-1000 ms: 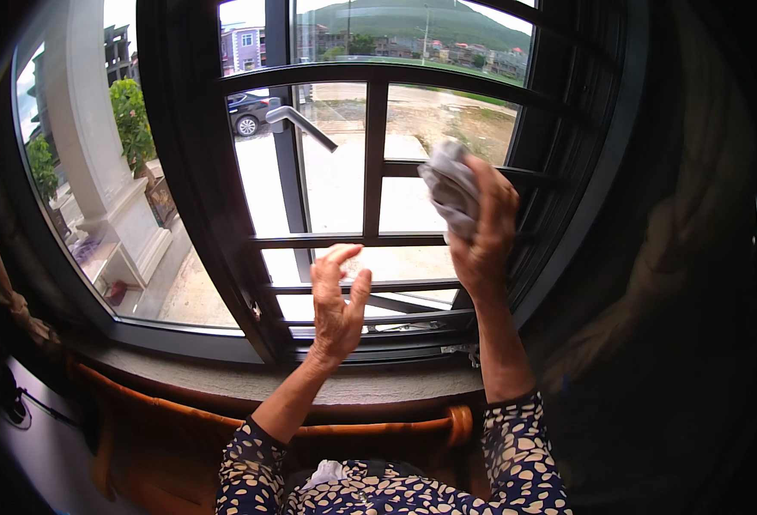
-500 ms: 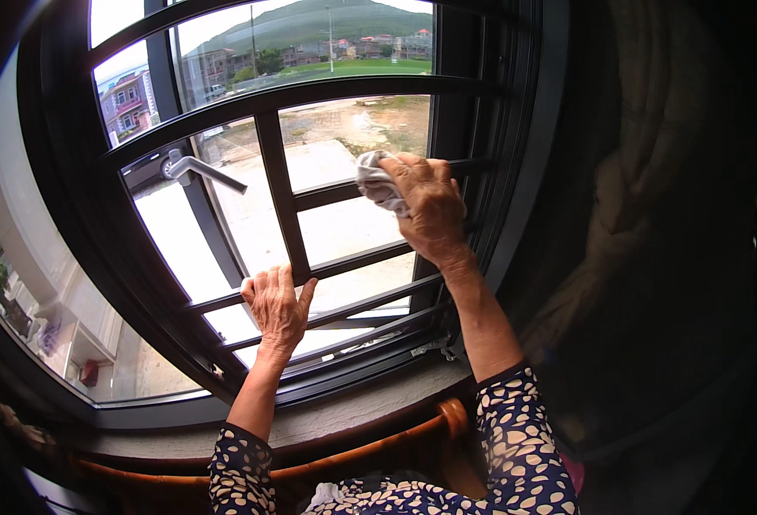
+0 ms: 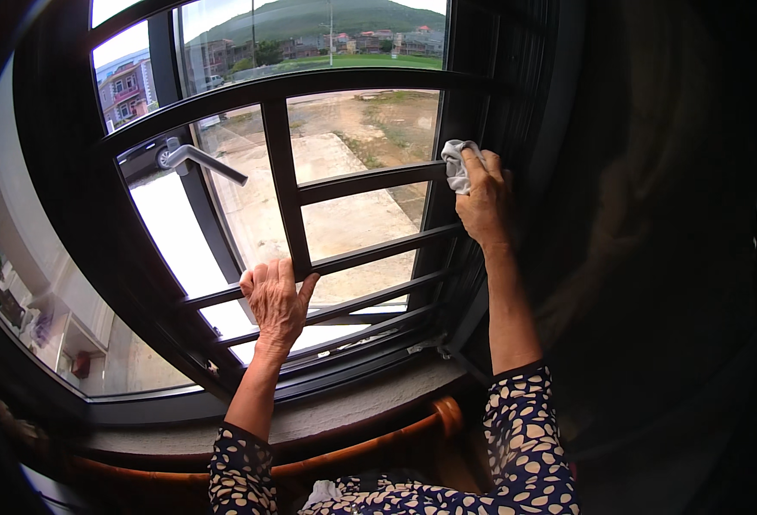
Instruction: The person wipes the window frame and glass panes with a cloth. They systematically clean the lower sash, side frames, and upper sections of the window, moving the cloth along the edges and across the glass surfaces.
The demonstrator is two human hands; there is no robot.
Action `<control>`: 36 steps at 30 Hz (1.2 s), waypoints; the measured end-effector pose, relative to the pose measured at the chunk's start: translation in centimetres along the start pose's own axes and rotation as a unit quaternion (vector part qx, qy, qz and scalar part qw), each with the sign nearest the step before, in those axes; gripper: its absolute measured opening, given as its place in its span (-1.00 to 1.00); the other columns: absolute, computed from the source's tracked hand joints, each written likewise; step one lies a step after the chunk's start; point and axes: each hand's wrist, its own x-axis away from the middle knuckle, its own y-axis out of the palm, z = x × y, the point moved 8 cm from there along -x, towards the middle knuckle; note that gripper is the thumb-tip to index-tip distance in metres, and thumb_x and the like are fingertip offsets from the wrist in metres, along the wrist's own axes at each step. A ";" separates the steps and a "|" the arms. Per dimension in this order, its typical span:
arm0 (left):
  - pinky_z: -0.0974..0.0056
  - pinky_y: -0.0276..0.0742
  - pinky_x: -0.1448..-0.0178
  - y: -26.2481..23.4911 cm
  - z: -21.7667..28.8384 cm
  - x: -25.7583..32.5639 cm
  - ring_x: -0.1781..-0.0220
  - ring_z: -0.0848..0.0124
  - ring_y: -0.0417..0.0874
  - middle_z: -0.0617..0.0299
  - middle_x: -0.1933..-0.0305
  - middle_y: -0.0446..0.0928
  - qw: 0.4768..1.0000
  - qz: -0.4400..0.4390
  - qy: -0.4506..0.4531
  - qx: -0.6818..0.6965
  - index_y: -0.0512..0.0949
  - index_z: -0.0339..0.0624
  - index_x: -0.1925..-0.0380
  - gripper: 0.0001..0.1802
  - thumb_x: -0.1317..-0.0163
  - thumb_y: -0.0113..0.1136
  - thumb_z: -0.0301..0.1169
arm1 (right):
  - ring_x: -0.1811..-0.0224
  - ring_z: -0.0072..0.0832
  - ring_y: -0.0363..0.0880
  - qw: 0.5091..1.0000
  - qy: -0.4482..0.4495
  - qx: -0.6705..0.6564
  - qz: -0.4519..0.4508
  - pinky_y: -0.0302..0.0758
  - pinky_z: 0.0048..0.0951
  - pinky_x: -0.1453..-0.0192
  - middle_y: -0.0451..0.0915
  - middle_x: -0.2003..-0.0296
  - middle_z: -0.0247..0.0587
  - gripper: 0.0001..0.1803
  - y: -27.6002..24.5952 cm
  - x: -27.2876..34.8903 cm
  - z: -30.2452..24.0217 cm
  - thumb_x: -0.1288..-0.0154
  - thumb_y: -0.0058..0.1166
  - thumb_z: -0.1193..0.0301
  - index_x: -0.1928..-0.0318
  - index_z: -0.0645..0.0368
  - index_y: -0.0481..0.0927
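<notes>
My right hand (image 3: 484, 202) grips a crumpled white cloth (image 3: 456, 163) and presses it against the right end of a dark horizontal bar of the window grille (image 3: 366, 181), next to the frame. My left hand (image 3: 275, 299) rests on a lower bar, fingers curled over it beside the upright bar (image 3: 286, 193). Both forearms rise from the lower edge in dark blue sleeves with pale spots.
A metal window handle (image 3: 207, 163) juts out at the upper left. A stone sill (image 3: 344, 410) lies under the grille, with a curved wooden rail (image 3: 378, 442) just below. A dark curtain (image 3: 653, 240) hangs at the right. Outside are paved ground and houses.
My right hand with the cloth has moved right along the bar to the frame. My left hand has dropped from mid-air onto a lower bar. The view has swung left.
</notes>
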 end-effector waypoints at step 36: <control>0.13 0.09 -0.06 -0.1 0.6 -0.3 0.18 0.27 0.32 0.18 0.27 0.37 1.000 -0.026 0.012 -0.001 0.41 -0.20 0.17 -0.50 -0.11 0.32 -0.06 | 0.05 -0.14 0.47 0.993 -0.006 0.000 0.121 0.54 -0.27 0.03 0.45 -0.06 -0.04 -0.49 0.6 1.6 -2.8 0.02 0.25 0.64 -0.04 0.13 0.59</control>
